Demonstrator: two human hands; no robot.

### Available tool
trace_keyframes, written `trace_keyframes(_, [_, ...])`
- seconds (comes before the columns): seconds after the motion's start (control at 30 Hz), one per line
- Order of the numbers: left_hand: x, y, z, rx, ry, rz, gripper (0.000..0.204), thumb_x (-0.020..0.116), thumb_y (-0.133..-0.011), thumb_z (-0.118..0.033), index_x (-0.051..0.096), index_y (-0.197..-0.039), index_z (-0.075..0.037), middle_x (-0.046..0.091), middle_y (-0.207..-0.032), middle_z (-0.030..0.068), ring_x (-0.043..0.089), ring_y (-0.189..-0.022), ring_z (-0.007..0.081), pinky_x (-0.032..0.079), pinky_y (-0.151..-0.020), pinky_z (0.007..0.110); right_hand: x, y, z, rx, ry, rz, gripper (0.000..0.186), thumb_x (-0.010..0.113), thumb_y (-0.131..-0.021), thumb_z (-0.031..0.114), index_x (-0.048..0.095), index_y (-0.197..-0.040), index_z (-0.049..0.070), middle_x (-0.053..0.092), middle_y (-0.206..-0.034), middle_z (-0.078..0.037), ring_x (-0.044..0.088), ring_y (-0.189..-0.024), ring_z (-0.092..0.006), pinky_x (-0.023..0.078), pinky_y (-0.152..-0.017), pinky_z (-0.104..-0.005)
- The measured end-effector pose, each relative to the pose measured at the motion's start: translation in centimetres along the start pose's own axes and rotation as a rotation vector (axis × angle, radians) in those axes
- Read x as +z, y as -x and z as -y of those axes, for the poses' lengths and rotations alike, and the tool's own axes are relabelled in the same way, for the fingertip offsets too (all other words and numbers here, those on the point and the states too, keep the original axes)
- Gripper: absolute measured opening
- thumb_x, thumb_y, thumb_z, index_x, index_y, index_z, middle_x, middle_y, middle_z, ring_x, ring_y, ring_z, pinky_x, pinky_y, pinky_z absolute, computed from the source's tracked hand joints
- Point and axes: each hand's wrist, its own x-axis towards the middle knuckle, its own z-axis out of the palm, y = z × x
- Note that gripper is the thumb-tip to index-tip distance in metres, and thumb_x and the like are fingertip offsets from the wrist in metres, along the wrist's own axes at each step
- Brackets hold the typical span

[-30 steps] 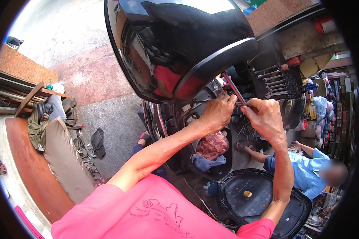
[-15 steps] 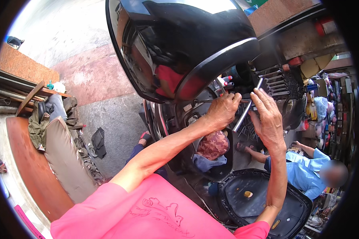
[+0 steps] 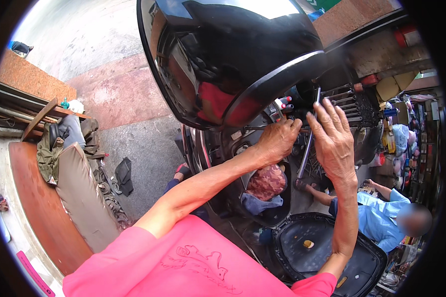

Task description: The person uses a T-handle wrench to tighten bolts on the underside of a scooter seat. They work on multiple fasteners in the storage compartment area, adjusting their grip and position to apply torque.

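Note:
A T-handle wrench [image 3: 306,157] is between my hands, its bright crossbar running nearly upright in the picture and its thin shaft pointing left toward the motorbike [image 3: 233,64]. My left hand [image 3: 280,140] is closed around the shaft, just left of the crossbar. My right hand [image 3: 333,143] lies against the crossbar with its fingers stretched out. The tip of the shaft is by the bike's dark panels, and what it meets there is too hard to make out. Below my left hand, the open seat compartment [image 3: 288,210] holds a camouflage-patterned cloth [image 3: 266,182] and a blue cloth [image 3: 262,202].
The black seat [image 3: 307,257] is tipped open below my right forearm. Several spanners [image 3: 347,106] hang in a row beyond my right hand. A person in a blue shirt [image 3: 376,213] sits at the right. On the left stands a bench with a grey cushion [image 3: 82,193].
The wrench's crossbar has swung to a more upright slant, its lower end moving down and right. My right hand has shifted slightly with it; my left hand stays on the shaft.

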Motion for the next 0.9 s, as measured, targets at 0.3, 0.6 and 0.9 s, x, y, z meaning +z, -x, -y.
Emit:
trace_keyframes(0.3, [-0.3,0.5,0.2,-0.085,0.103,0.014,0.022,0.06,-0.087,-0.001,0.055,-0.108,0.001,0.065,-0.092,0.0228,0.067,-0.086,0.0419,0.054,-0.07,0.05,-1.5,-2.0,0.6,0.205,-0.249,0.292,0.034,0.073,-0.092,0.029,0.064,-0.07,0.005,0.059,-0.06,-0.015,0.06,-0.057,-0.034,0.046,-0.06,-0.0443])
trace_keyframes(0.6, [-0.1,-0.5,-0.5,-0.012,-0.021,0.065,0.024,0.062,-0.082,-0.002,0.051,-0.102,0.001,0.064,-0.091,0.0186,0.067,-0.09,0.0359,0.057,-0.071,0.046,0.0,-1.0,-0.5,0.922,-1.118,0.404,0.052,0.052,-0.105,0.033,0.064,-0.07,-0.005,0.061,-0.051,-0.015,0.052,-0.03,-0.0176,0.037,-0.03,-0.0265])
trace_keyframes(0.9, [0.7,-0.5,0.1,0.01,-0.092,0.014,0.016,0.056,-0.086,0.001,0.052,-0.101,0.001,0.065,-0.083,0.0197,0.069,-0.081,0.0395,0.057,-0.065,0.048,-1.7,0.8,1.2,0.218,0.001,-0.135,0.03,0.075,-0.087,0.018,0.07,-0.108,-0.002,0.072,-0.099,-0.019,0.07,-0.095,-0.0334,0.055,-0.086,-0.0448])
